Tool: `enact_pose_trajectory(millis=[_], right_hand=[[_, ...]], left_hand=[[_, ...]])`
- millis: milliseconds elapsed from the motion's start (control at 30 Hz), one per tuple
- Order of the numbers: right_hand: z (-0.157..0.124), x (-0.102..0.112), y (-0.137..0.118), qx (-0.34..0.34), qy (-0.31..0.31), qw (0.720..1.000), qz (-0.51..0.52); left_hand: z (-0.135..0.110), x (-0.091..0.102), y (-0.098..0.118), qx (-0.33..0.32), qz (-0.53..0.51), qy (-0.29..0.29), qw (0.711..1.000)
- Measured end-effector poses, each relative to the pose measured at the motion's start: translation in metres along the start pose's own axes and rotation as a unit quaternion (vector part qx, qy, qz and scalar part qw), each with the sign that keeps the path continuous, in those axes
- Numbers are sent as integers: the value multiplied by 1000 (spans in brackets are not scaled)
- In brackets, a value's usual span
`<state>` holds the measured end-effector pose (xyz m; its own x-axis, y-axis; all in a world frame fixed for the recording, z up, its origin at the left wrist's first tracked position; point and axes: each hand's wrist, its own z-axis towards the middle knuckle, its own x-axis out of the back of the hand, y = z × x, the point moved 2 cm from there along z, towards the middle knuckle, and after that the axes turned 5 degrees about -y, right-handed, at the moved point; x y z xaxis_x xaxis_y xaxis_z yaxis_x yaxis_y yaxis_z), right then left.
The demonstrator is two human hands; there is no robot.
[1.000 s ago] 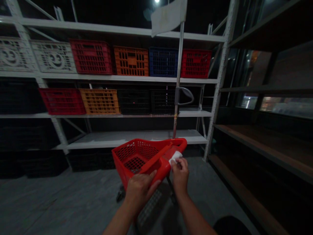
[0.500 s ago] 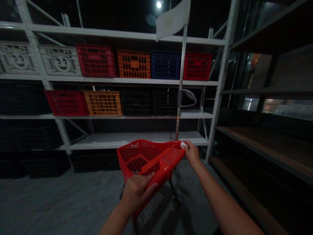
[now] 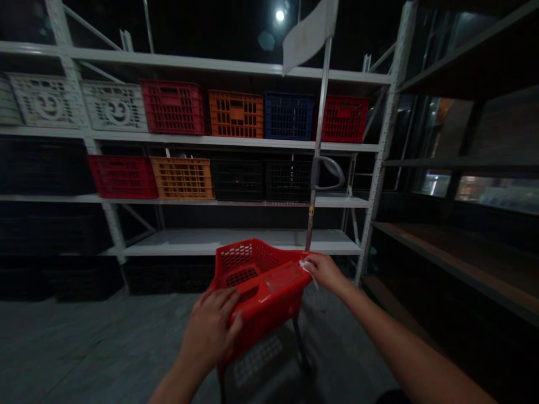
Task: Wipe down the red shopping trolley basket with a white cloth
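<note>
A red plastic basket on a small cart frame stands on the floor right in front of me. My left hand grips its near rim, fingers curled over the edge. My right hand is closed on a small white cloth and presses it against the basket's far right corner. A metal pole with a grey handle and a white flag rises from that corner.
White metal shelving faces me, loaded with red, orange, blue, black and white crates. Dark wooden shelves run along the right. The floor is grey concrete, and the room is dim.
My right hand moved from the basket's near handle area out to its far right corner with the cloth. The basket turned and my left hand shifted along the near rim.
</note>
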<state>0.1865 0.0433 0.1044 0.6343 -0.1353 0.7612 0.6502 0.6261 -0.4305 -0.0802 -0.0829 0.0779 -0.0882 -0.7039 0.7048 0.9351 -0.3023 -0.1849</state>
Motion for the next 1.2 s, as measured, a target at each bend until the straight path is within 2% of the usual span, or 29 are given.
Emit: enact_pose_trajectory(millis=[133, 267, 400, 500, 600, 733, 833, 900, 967, 1100, 1200], right_hand=[[9, -3, -15, -45, -51, 996, -53], [27, -12, -28, -83, -106, 989, -66], [45, -29, -34, -82, -142, 986, -23], [57, -47, -39, -70, -206, 975, 37], [72, -68, -58, -36, -309, 945, 102], [92, -95, -101, 14, -443, 883, 154], [100, -104, -120, 70, -515, 833, 190], [102, -100, -116, 114, -523, 823, 189], [100, -89, -99, 133, -508, 838, 148], [87, -61, -56, 127, -477, 865, 94], [74, -42, -36, 93, -441, 888, 86]], left_hand=[[18, -9, 38, 40, 31, 12, 999], [37, -27, 74, 0, 1, 38, 999], [35, -38, 78, -42, -18, 102, 994], [27, -38, 71, -51, -23, 129, 990], [22, -35, 68, -42, -39, 138, 989], [22, -32, 69, -41, -50, 150, 987], [22, -31, 69, -45, -54, 150, 986], [21, -31, 68, -47, -57, 144, 987], [20, -32, 67, -46, -60, 140, 987], [19, -34, 65, -43, -56, 149, 986], [18, -35, 64, -50, -55, 154, 985]])
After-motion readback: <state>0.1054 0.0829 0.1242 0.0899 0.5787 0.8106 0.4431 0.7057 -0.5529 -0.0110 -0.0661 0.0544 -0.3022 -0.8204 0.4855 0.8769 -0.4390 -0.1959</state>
